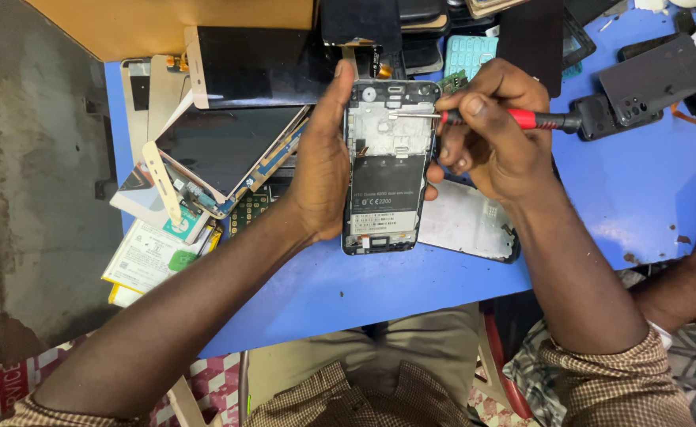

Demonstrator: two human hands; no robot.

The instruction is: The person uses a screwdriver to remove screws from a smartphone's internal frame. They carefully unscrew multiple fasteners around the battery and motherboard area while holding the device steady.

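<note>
Your left hand [320,158] wraps the left edge of an opened phone [387,166], fingers curled behind it and the thumb lying up along its side, so the phone stands clear of the blue surface [641,190] with its top end toward 12 o'clock. The back cover is off: you see a pale metal frame in the upper half and a black battery [386,194] in the lower half.

Your right hand [494,130] comes in from 3 o'clock, thumb and fingers pinched on a screwdriver [490,117] with a red grip and a black end. Its thin metal tip lies across the upper part of the phone, touching the frame near the top.

Directly under the phone, toward 4 o'clock, a white back cover [470,221] lies flat on the surface. At 9 to 10 o'clock of your left hand sits a loose heap of phone screens [221,146], dark glass with gold and white edges, some overlapping and tilted; below them, near 8 o'clock, lie white flat batteries [146,253] with green marks. At 12 o'clock there is a teal keypad [470,54] among more dark parts. At 2 o'clock, just past the screwdriver's end, a dark phone back [652,79] rests tilted on the surface.

At the right border, near 3 o'clock, another person's forearm [692,277] rests on the edge of the surface, well apart from your hands.
</note>
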